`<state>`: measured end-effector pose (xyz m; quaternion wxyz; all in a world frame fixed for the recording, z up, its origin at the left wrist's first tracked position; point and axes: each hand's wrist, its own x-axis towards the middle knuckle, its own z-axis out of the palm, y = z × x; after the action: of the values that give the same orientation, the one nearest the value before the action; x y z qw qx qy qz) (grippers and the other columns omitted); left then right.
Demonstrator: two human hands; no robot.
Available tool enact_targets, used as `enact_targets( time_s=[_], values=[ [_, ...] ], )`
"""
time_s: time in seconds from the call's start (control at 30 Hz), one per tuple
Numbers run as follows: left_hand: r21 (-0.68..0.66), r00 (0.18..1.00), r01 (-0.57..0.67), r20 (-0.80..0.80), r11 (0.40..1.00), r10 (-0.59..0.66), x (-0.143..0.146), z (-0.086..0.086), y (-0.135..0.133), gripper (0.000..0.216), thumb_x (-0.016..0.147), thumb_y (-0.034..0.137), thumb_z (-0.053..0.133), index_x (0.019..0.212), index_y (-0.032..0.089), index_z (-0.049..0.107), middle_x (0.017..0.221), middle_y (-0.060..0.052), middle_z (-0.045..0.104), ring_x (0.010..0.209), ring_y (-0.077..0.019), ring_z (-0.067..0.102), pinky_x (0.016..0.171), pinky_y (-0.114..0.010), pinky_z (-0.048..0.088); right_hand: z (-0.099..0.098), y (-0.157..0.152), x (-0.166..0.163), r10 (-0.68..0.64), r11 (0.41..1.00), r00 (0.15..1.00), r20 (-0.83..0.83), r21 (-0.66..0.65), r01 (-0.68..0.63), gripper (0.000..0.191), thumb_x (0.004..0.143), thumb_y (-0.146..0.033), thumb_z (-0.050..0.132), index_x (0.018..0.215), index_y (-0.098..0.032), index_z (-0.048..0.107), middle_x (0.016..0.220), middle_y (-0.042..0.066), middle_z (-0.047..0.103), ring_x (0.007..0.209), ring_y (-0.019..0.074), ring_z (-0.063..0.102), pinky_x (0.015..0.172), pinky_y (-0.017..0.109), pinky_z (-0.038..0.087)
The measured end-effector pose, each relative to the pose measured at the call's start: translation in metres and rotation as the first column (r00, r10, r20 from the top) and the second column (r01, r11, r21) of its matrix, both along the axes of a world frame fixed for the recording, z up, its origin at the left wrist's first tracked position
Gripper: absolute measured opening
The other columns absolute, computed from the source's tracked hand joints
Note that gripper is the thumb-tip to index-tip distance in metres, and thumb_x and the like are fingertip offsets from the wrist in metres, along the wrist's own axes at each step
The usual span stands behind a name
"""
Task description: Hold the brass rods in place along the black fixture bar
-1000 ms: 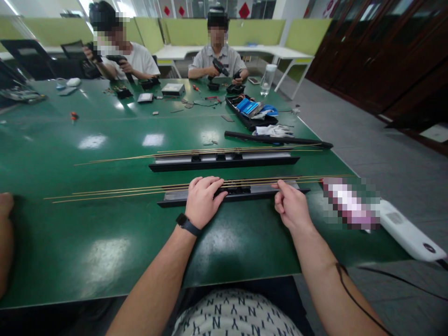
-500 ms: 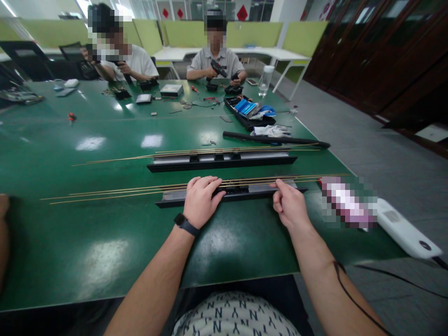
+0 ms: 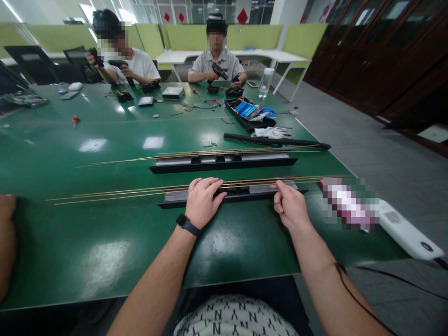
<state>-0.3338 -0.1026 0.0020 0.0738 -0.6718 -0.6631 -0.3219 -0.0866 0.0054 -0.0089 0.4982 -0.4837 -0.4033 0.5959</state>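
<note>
A long black rail with a grey strip point(image 3: 175, 196) lies crosswise on the table in front of me. Thin golden rods point(image 3: 115, 193) run along its top and stick out well past its left end. My left hand point(image 3: 202, 201) is closed over the left-middle part of the rail, fingers across the rods and thumb on the near side. Close to the rail's right end, my right hand point(image 3: 291, 203) is closed, its index finger and thumb pinched at a rod; the other fingers are curled in. Black pieces point(image 3: 238, 190) sit on the rail between my hands.
Behind lies a second rail point(image 3: 224, 164) with more rods, then a black tube point(image 3: 280, 140), gloves point(image 3: 271, 132) and a black tray point(image 3: 245, 122). On the right are a blurred pink packet point(image 3: 346, 203) and a white power strip point(image 3: 402, 228). Two people sit opposite; another arm point(image 3: 7, 242) rests at left.
The view has shifted slightly, so everything sits a little lower and further right. My hands keep their places on the rail and rods.
</note>
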Motion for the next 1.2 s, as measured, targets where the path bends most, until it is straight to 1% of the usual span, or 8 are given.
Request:
enact_targets(
  time_s=[0.23,0.47,0.73,0.93,1.2],
  values=[
    [-0.002,1.0,0.0,-0.01,1.0,0.0,0.0,0.0,0.001,0.029,0.093,0.035,0.07,0.12,0.025,0.069,0.124,-0.007,0.073,0.118,-0.0244,0.066,0.11,-0.047,0.04,-0.001,0.0,0.0,0.002,1.0,1.0,0.002,-0.004,-0.002,0.039,0.078,-0.051,0.08,0.084,-0.014,0.071,0.043,-0.004,0.053,0.026,0.005,0.033,0.027,0.017,0.02],
    [0.002,1.0,0.002,-0.012,1.0,-0.002,0.0,0.0,0.0,0.029,0.094,0.035,0.069,0.12,0.025,0.069,0.124,-0.007,0.073,0.118,-0.0237,0.066,0.11,-0.047,0.04,0.001,0.0,0.0,-0.008,1.0,1.0,-0.002,-0.006,0.008,0.035,0.078,-0.048,0.079,0.082,-0.014,0.07,0.043,-0.003,0.053,0.027,0.0051,0.033,0.028,0.017,0.02],
    [-0.011,1.0,-0.003,-0.015,1.0,0.003,0.0,0.001,-0.001,0.029,0.095,0.036,0.067,0.122,0.026,0.069,0.125,-0.007,0.073,0.122,-0.0253,0.065,0.113,-0.049,0.039,-0.001,0.004,0.005,-0.126,0.992,0.992,0.005,0.006,0.126,0.032,0.079,-0.047,0.078,0.08,-0.017,0.067,0.045,-0.005,0.051,0.027,0.005,0.032,0.026,0.018,0.02],
    [-0.011,1.0,-0.001,-0.012,1.0,0.0,0.001,0.001,-0.002,0.029,0.095,0.036,0.067,0.122,0.026,0.068,0.126,-0.006,0.073,0.122,-0.0244,0.065,0.113,-0.048,0.038,0.003,0.007,0.008,-0.21,0.978,0.977,0.02,-0.005,0.21,0.029,0.08,-0.044,0.076,0.079,-0.017,0.066,0.044,-0.006,0.05,0.026,0.0052,0.032,0.026,0.017,0.02],
    [-0.014,1.0,0.002,-0.013,1.0,-0.002,0.001,0.001,-0.001,0.028,0.096,0.036,0.066,0.122,0.026,0.069,0.125,-0.007,0.073,0.122,-0.0253,0.064,0.114,-0.048,0.038,0.01,0.014,0.019,-0.172,0.985,0.984,0.046,-0.014,0.173,0.028,0.079,-0.041,0.077,0.078,-0.015,0.067,0.045,-0.004,0.052,0.026,0.0049,0.033,0.026,0.017,0.018]
  ],
)
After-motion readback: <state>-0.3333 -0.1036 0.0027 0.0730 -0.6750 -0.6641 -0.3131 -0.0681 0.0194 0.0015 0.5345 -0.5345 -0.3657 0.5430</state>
